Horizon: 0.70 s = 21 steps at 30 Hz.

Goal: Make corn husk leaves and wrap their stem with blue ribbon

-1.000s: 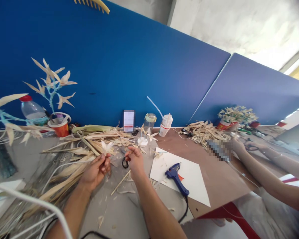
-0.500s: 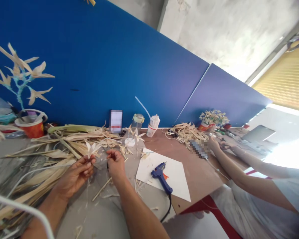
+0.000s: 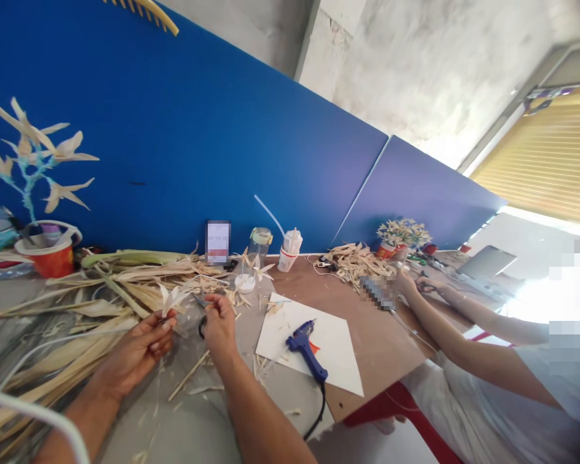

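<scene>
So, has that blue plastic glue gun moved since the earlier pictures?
No: the blue glue gun lies on the same part of the flat white sheet; only the view shifted.

Harsh white glare at right edge

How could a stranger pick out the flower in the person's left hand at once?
Start at the tall blue wall and drop to the grey table below it. Beside the dry leaves there, find the person's left hand. Pinched in it is the flower: pale, petals fanning upward, and, unlike the blue-stemmed flowers further left, held in a hand.
</scene>
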{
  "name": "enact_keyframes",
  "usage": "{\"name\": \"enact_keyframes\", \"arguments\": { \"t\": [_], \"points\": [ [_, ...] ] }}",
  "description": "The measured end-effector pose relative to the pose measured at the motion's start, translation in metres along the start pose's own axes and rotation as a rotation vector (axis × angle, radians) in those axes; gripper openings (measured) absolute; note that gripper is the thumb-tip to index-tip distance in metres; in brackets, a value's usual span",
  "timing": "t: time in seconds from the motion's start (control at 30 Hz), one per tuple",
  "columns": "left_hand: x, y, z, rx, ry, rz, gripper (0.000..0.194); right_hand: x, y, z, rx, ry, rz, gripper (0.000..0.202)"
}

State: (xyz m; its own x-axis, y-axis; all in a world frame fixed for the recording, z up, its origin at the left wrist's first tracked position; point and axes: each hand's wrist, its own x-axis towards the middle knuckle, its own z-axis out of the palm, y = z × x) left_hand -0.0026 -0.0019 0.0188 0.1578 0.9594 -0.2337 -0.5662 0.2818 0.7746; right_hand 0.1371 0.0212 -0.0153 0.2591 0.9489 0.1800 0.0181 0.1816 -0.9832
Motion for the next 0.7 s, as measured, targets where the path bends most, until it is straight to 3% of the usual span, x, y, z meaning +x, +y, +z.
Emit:
{"name": "enact_keyframes", "arguments": {
  "t": [0.23, 0.33, 0.4, 0.47, 0.53, 0.6, 0.7],
  "points": [
    [-0.002, 0.004, -0.001, -0.054, 0.085, -0.015, 0.018, 0.001, -0.028, -0.002, -0.041, 0.118, 0.050, 0.026],
    [-0.001, 0.003, -0.003, -0.036, 0.065, -0.025, 0.018, -0.003, -0.049, -0.001, -0.028, 0.073, 0.064, 0.029],
    [0.001, 0.001, -0.005, -0.023, 0.025, -0.026, 0.017, -0.006, -0.069, -0.007, -0.056, -0.025, 0.056, 0.028],
    [0.002, -0.001, -0.008, -0.022, 0.009, -0.014, 0.015, -0.005, -0.089, -0.024, -0.189, -0.171, 0.022, 0.025],
    [0.003, -0.002, -0.009, -0.032, 0.013, -0.011, 0.015, -0.001, -0.107, -0.054, -0.397, -0.265, -0.026, 0.025],
    [0.003, -0.002, -0.008, -0.046, 0.031, -0.014, 0.014, 0.008, -0.119, -0.093, -0.518, -0.266, -0.048, 0.024],
    [0.001, -0.002, -0.004, -0.060, 0.049, -0.033, 0.013, 0.025, -0.121, -0.148, -0.882, -0.219, -0.088, 0.021]
  ]
}}
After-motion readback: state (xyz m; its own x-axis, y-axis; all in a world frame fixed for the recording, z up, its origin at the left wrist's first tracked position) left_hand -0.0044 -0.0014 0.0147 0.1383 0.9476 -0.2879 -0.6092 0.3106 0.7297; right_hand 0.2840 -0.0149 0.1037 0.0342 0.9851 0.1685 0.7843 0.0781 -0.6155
